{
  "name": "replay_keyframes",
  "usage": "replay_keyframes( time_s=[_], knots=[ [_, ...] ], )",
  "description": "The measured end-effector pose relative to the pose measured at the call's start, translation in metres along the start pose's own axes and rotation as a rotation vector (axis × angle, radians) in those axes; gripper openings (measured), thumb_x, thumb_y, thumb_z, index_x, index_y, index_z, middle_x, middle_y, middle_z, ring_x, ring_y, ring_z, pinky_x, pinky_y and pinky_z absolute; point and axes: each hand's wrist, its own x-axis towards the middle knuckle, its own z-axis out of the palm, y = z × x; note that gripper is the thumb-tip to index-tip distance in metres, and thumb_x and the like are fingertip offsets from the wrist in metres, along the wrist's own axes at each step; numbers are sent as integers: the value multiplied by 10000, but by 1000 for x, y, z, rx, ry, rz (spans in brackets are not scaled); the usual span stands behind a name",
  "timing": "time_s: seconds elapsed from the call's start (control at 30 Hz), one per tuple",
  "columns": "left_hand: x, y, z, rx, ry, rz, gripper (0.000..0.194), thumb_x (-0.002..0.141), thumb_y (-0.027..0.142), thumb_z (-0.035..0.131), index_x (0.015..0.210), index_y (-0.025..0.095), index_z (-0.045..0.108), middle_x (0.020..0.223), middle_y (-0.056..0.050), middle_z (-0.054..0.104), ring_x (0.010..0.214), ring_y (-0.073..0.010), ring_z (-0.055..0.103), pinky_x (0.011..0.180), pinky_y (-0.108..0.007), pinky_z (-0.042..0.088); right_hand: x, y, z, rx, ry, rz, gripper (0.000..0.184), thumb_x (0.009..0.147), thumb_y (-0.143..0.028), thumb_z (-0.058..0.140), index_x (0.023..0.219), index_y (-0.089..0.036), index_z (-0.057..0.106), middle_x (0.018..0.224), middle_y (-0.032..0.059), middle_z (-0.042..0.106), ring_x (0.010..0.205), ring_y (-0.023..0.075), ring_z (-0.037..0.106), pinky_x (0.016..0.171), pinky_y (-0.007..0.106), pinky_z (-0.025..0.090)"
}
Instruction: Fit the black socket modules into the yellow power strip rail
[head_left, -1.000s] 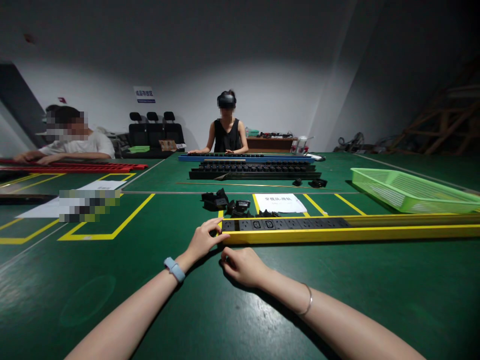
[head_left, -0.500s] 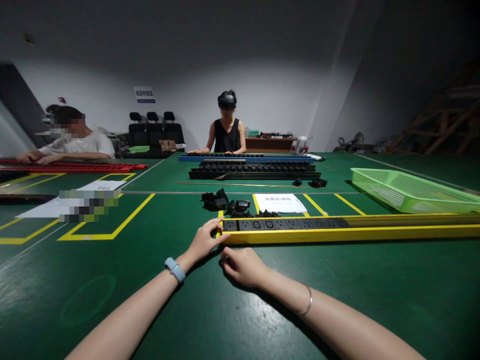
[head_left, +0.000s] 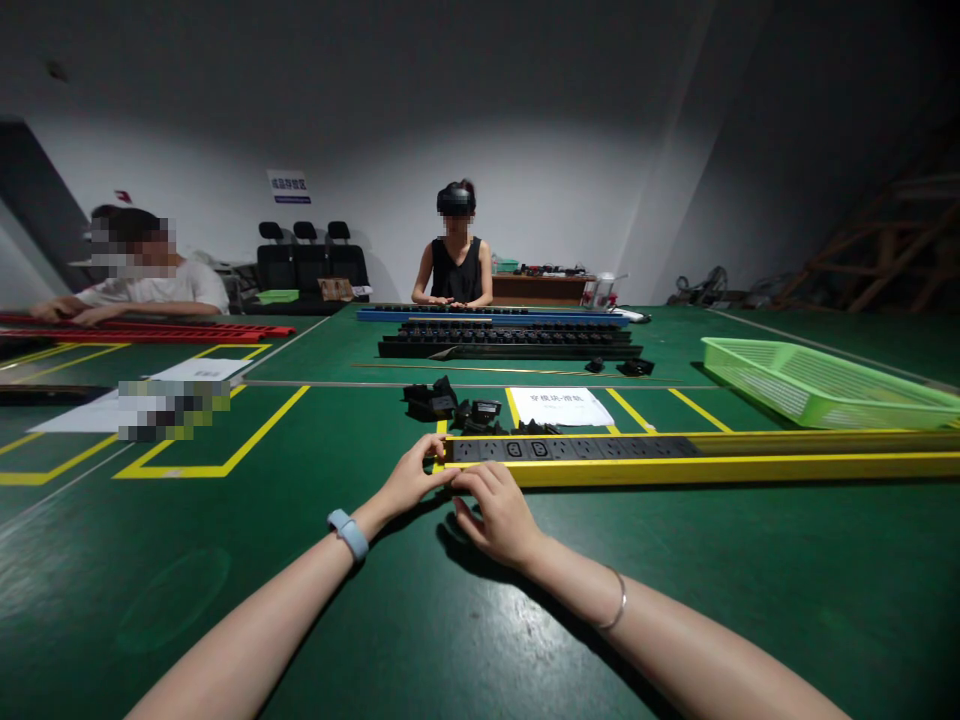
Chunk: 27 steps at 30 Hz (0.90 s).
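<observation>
Two hands at the yellow rail (head_left: 712, 470), folks, and its left end sits right at our left hand (head_left: 405, 480), thumb on the near side, fingers at the far one, gripping across it! The rail stretches off rightward along the tabletop (head_left: 345, 640), black socket modules (head_left: 562, 449) lined up in its channel. Our right hand (head_left: 504, 518) is just beside, at the near wall, half-curled with a narrow gap between thumb and fingers; contact we can't tell. Both our forearms angle inward, wrists low.
</observation>
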Motion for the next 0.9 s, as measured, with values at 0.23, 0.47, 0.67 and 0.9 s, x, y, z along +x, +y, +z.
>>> replay_keyframes(
  time_s=[0.23,0.47,0.67,0.9],
  knots=[
    [2,-7,4,-119,42,-52,363,680,288,717,822,215,391,1142,-73,621,1058,-201,589,935,-330,434,15,13,-2,-60,-72,-111,399,842,-219,533,1231,-162,467,1366,134,506,1338,227,387,1155,487,222],
    [1,-4,4,-87,31,-5,366,685,275,713,821,219,378,1176,-80,599,1072,-203,589,945,-347,438,21,22,-2,-51,-151,-186,396,814,-140,503,1209,-165,482,1367,117,516,1339,196,397,1151,440,274],
    [0,-1,2,-85,13,1,385,673,272,722,812,220,367,1192,-88,592,1089,-205,582,946,-336,442,22,15,0,-24,-160,-197,393,786,-128,533,1176,-143,492,1307,141,549,1307,221,434,1148,444,299],
    [0,-2,3,-57,25,0,376,657,239,715,817,218,375,1158,-79,597,1082,-204,572,955,-348,432,25,11,1,-20,-136,-127,313,777,-78,486,1076,-169,507,1200,115,599,1212,199,514,1121,424,340]
  ],
)
